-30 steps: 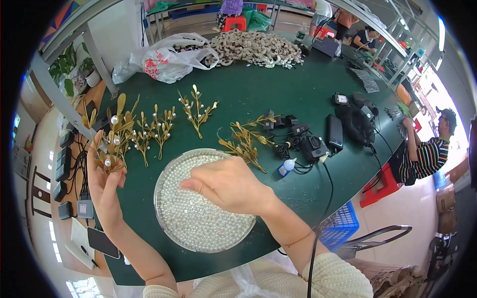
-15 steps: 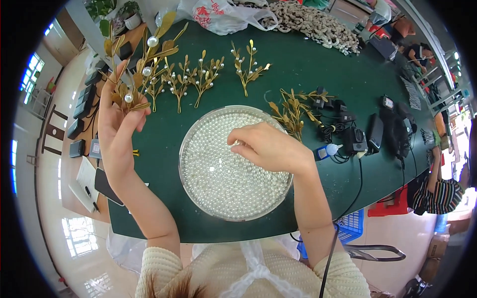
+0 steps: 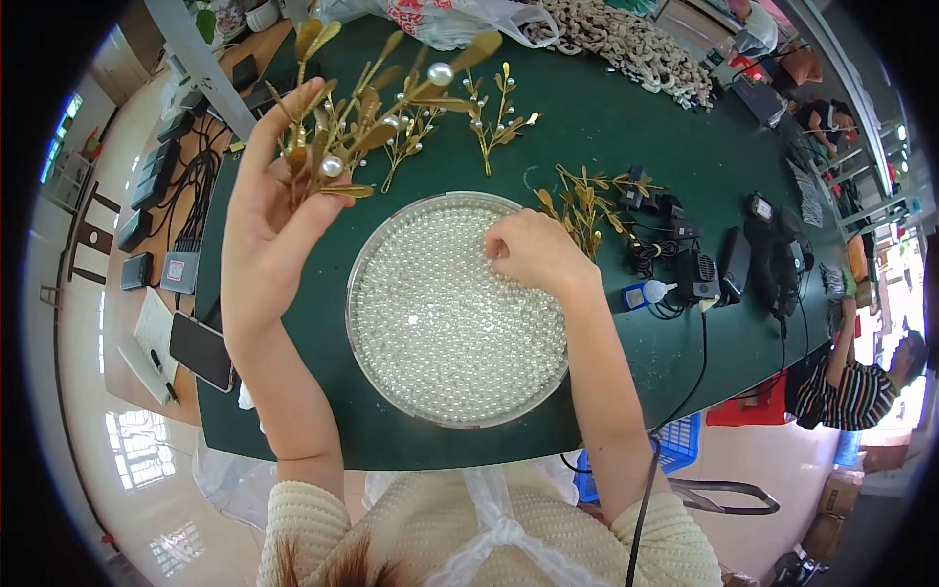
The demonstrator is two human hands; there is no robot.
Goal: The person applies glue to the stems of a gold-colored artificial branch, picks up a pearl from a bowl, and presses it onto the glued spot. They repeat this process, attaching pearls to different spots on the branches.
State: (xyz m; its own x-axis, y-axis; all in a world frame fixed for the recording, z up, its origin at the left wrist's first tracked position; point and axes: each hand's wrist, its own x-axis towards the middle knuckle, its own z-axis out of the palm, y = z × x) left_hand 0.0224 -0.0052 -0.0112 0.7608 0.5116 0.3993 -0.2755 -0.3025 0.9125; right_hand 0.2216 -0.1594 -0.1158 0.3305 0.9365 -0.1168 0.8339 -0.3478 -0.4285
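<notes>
My left hand [image 3: 269, 220] is raised on the left, its fingers closed round a gold leaf branch [image 3: 376, 136] with a few large pearl beads on its stems. Low over a round clear tray [image 3: 460, 425] is my right hand [image 3: 540, 252], thumb and fingertips pinched together; whether a bead is between them is hidden. Small pearl beads [image 3: 445, 323] fill the tray. Behind it, beaded gold sprigs [image 3: 494, 129] lie on the green table, some partly covered by the held branch. More gold sprigs [image 3: 587, 210] lie right of the tray.
Right of the tray are a blue-and-white squeeze bottle [image 3: 644, 294], black power adapters [image 3: 697, 277] and cables. A heap of greyish loops [image 3: 626, 49] and a plastic bag [image 3: 450, 22] lie at the back. A phone [image 3: 202, 351] is at the left edge. Other people sit at far right.
My left hand has carried the gold branch to the right, over the sprigs behind the tray. My right hand has shifted slightly up and right over the beads, still pinched. The view has shifted a little.
</notes>
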